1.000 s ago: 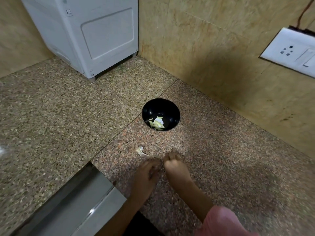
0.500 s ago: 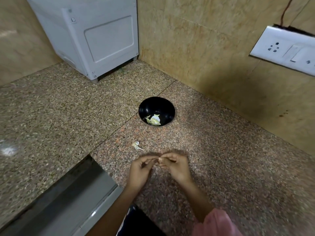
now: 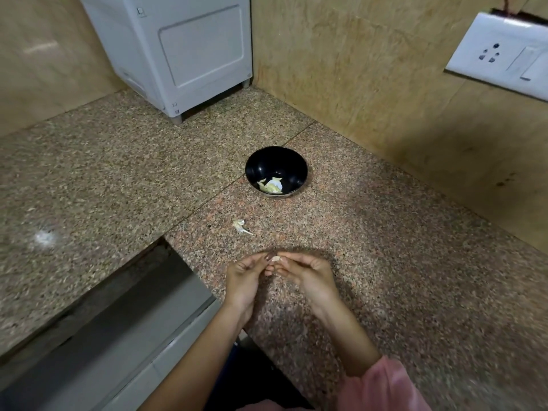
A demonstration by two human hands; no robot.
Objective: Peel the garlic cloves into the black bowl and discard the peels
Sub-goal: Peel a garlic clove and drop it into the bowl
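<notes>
Both hands pinch one clove point(image 3: 276, 258) at their fingertips, left hand point(image 3: 243, 277) and right hand point(image 3: 308, 272) meeting above the counter point(image 3: 400, 262), short of the bowl point(image 3: 276, 170). A fingertip slip could likely drop it beside the peel point(image 3: 241, 226).

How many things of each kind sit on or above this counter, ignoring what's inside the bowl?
Black bowl: 1
White appliance: 1
Loose garlic scrap: 1
Garlic clove, pinched between left hand and right hand: 1
Total: 4
</notes>
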